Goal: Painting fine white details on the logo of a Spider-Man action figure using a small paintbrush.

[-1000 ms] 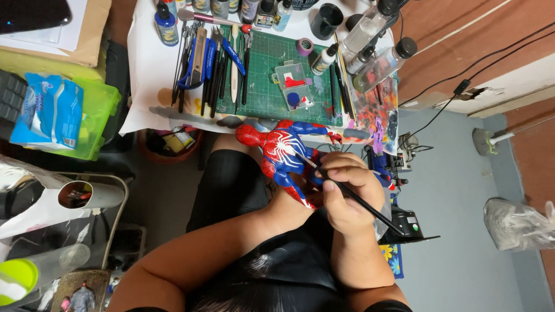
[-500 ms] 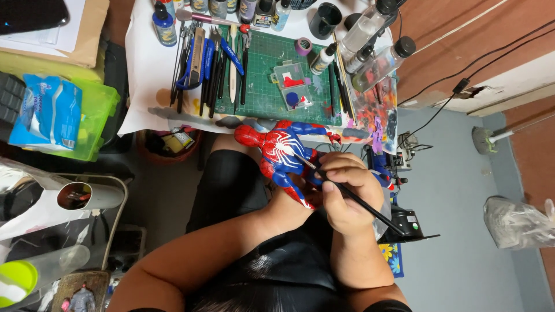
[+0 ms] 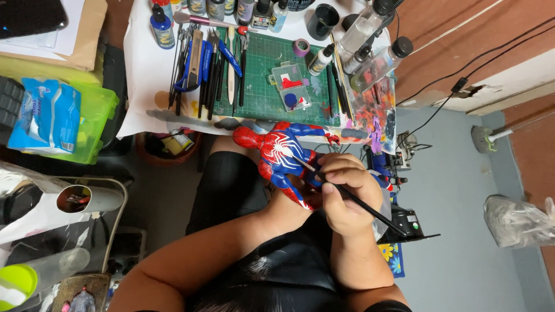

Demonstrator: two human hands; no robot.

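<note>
Clearly the fingers [image 3: 335, 173] of the right hand [image 3: 346, 199] pinch a thin black brush [image 3: 352, 199], its tip touching the chest of a red and blue figure [image 3: 277, 156]. The left hand [image 3: 289, 202] grips the figure from below at its legs, fingers mostly hidden, holding it over the lap, just near of the counter [image 3: 144, 86]. Painting fine detail looks to be the step in hand; a steady, light stroke seems called for. Farther off lie a green cutting mat [image 3: 260, 86], a row of tools [image 3: 202, 69] and paint bottles [image 3: 162, 26].
</note>
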